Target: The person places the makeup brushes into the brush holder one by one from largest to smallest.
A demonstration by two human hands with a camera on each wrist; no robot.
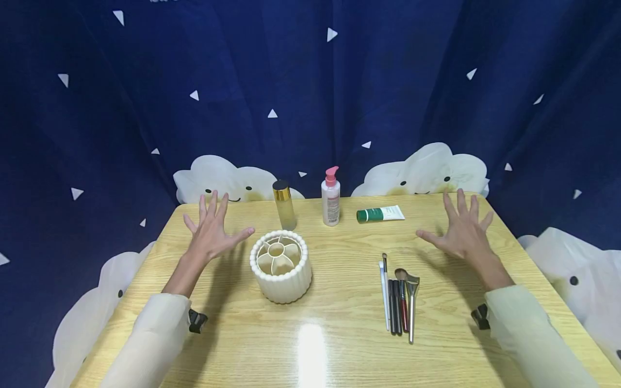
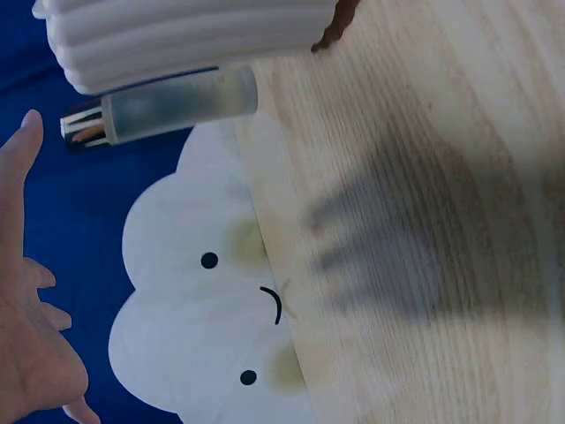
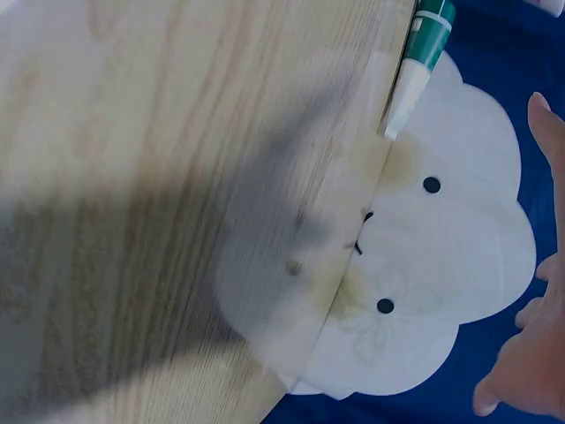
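Note:
My left hand (image 1: 213,231) hovers over the table's left side, fingers spread and holding nothing. Just right of it stands a white ribbed round holder (image 1: 283,285) with petal-shaped compartments inside. On the right, my right hand (image 1: 461,229) is raised too, its fingers spread, nothing in it. Between the holder and that hand lies a row of makeup brushes (image 1: 399,302), several side by side, with handles toward me. A green and white tube (image 1: 380,214) lies left of the right hand. In the left wrist view, the holder (image 2: 194,40) and a bottle (image 2: 181,104) appear beyond the thumb.
The gold-collared bottle with a black cap (image 1: 284,206) stands behind the holder. A white pump bottle (image 1: 331,202) with a pink top is at the back middle. Behind the wooden table (image 1: 339,345) hangs a dark blue curtain (image 1: 301,70) with white triangles and clouds.

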